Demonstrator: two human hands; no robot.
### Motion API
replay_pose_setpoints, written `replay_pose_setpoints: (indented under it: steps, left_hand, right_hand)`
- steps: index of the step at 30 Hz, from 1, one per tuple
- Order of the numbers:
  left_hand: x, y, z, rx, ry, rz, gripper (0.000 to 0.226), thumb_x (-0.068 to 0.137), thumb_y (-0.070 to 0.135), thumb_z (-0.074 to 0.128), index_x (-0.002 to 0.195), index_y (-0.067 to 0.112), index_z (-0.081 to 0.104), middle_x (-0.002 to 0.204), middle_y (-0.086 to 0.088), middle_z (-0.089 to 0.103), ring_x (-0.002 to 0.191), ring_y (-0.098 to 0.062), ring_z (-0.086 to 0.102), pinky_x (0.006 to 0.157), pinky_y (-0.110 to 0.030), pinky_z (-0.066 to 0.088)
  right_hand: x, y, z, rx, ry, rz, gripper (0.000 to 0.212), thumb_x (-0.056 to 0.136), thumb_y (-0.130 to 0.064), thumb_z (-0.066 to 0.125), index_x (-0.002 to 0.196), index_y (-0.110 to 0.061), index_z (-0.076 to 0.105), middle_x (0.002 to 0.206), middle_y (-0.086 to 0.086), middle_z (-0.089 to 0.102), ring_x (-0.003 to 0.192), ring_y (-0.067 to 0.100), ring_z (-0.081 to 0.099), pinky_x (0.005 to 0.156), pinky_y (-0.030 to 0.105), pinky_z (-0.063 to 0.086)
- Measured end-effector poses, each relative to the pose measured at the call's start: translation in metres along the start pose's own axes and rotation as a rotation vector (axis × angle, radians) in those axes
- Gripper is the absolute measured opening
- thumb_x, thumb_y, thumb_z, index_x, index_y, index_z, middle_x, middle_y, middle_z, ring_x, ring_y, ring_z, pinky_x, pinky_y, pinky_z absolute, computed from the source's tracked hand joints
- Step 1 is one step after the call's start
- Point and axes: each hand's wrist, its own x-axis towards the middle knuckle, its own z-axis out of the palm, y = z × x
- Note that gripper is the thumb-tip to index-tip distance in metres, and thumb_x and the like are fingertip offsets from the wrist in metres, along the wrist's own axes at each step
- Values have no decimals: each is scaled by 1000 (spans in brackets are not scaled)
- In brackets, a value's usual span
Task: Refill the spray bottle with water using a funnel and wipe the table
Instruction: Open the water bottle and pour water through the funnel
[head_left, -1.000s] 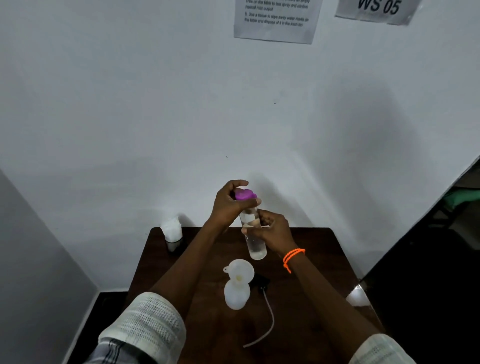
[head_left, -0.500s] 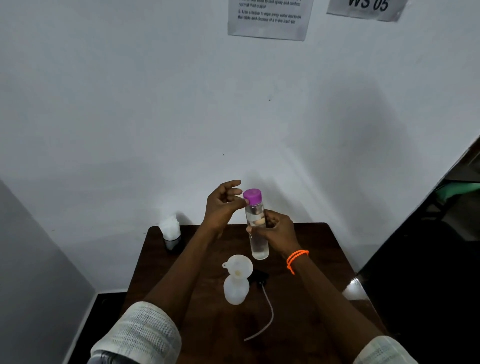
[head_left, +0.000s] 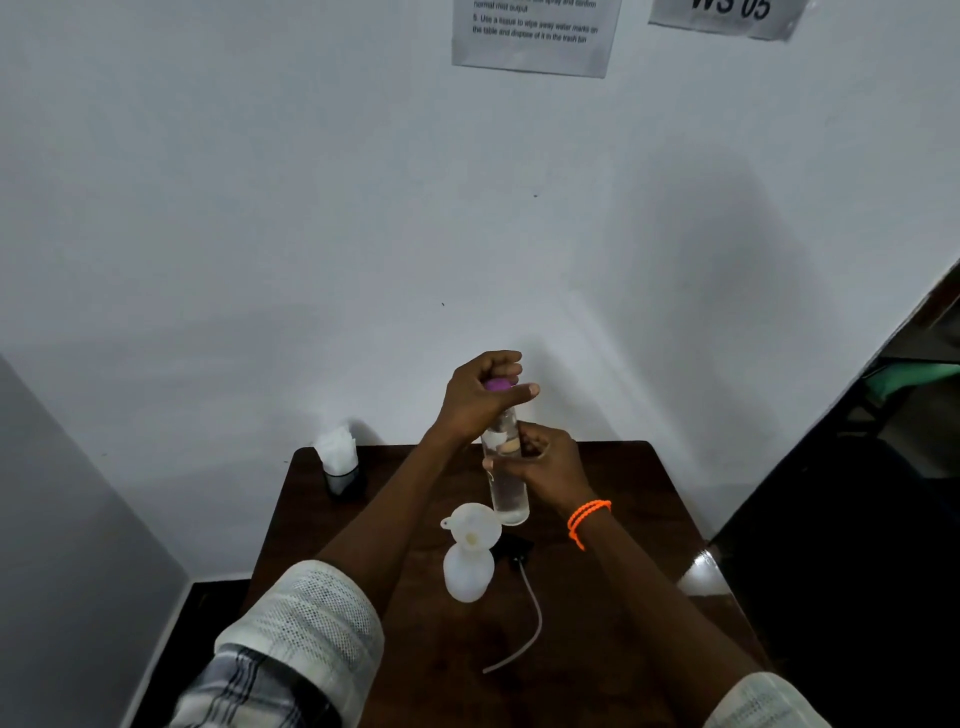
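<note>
The left hand (head_left: 480, 397) is curled over the purple round cap (head_left: 496, 385) of a clear, tall plastic water bottle (head_left: 506, 475), fingers wrapped round the cap from above and the thumb stretched out to the right. The right hand (head_left: 540, 460), with an orange beaded band (head_left: 587, 519) at its wrist, grips the bottle's middle from the right side. Both forearms reach up from the near edge and meet at the bottle. The bottle is held above the dark brown wooden table (head_left: 623, 623), its long axis nearly upright, cap away from the table.

Just near and left of its base stands the small white translucent spray bottle (head_left: 467, 574), upright, with a white plastic funnel (head_left: 472, 525) seated in its neck. To its right lies the black spray head (head_left: 514, 552), its thin tube (head_left: 524, 623) trailing nearward. At the far left corner sits a dark holder of white tissues (head_left: 337, 457).
</note>
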Motion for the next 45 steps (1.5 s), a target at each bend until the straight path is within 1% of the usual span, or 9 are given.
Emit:
replay_pose_setpoints:
  steps: [7, 11, 17, 23, 27, 30, 33, 39, 45]
  left_hand:
    - [-7, 5, -4, -183, -158, -72, 46, 81, 7, 66, 126, 13, 67, 123, -11, 71, 121, -30, 64, 105, -46, 51]
    - [-12, 3, -11, -116, -123, -29, 52, 78, -4, 76, 126, 14, 67, 119, -7, 74, 115, -23, 68, 99, -40, 54]
    - [-11, 3, -8, 61, -23, -10, 69, 70, 24, 91, 132, 29, 60, 102, 0, 61, 91, -11, 65, 83, -23, 57]
    - [-12, -1, -16, -46, -184, -60, 51, 83, 4, 59, 133, 16, 63, 127, -5, 69, 122, -23, 63, 102, -37, 53]
    - [-13, -2, -21, 11, -116, -23, 51, 77, 0, 80, 124, 15, 70, 116, -4, 74, 107, -15, 71, 96, -33, 56]
    - [-11, -2, -22, 136, -23, -4, 65, 64, 27, 95, 122, 28, 68, 103, 1, 70, 91, -9, 69, 82, -21, 56]
    - [-8, -1, -19, 282, -35, 16, 65, 69, 44, 89, 127, 34, 61, 108, 2, 61, 95, -8, 62, 78, -15, 49]
    - [-2, -6, -22, 47, -219, -32, 51, 82, 5, 71, 131, 22, 66, 127, -1, 69, 121, -18, 64, 103, -38, 53]
    - [-2, -3, -18, 147, 45, 26, 47, 61, 32, 97, 102, 21, 78, 100, 5, 77, 95, -12, 72, 88, -35, 61]
  right_hand:
    - [-2, -3, -10, 101, 62, 38, 38, 64, -20, 95, 98, -18, 79, 92, 3, 80, 89, 22, 76, 86, 48, 61]
    - [-1, 0, -14, 60, 58, 59, 37, 60, -25, 96, 93, -20, 80, 89, 4, 79, 87, 23, 76, 85, 50, 61]
    - [-3, -1, -11, -15, 8, 24, 34, 60, -25, 94, 90, -18, 78, 87, 0, 79, 84, 19, 75, 81, 49, 61]
    - [0, -1, -7, 31, 27, 52, 35, 61, -24, 95, 91, -19, 79, 88, 3, 79, 86, 21, 76, 84, 50, 61]
    - [3, 1, -8, 44, 32, 67, 38, 60, -24, 96, 94, -19, 79, 90, 3, 79, 87, 22, 76, 85, 50, 61]
    - [2, -1, -7, 43, 11, 56, 33, 63, -15, 94, 93, -18, 80, 88, 1, 80, 86, 19, 76, 84, 47, 62]
    - [2, -3, -4, 38, 0, 47, 33, 63, -16, 94, 92, -19, 80, 88, -1, 80, 86, 18, 76, 84, 47, 62]
    - [6, -3, 0, 77, 10, 43, 36, 61, -16, 94, 94, -17, 80, 90, 2, 80, 87, 21, 77, 86, 51, 61]
    - [9, 0, 2, 71, 47, 58, 35, 62, -16, 94, 95, -17, 79, 90, 0, 80, 87, 19, 76, 86, 49, 61]
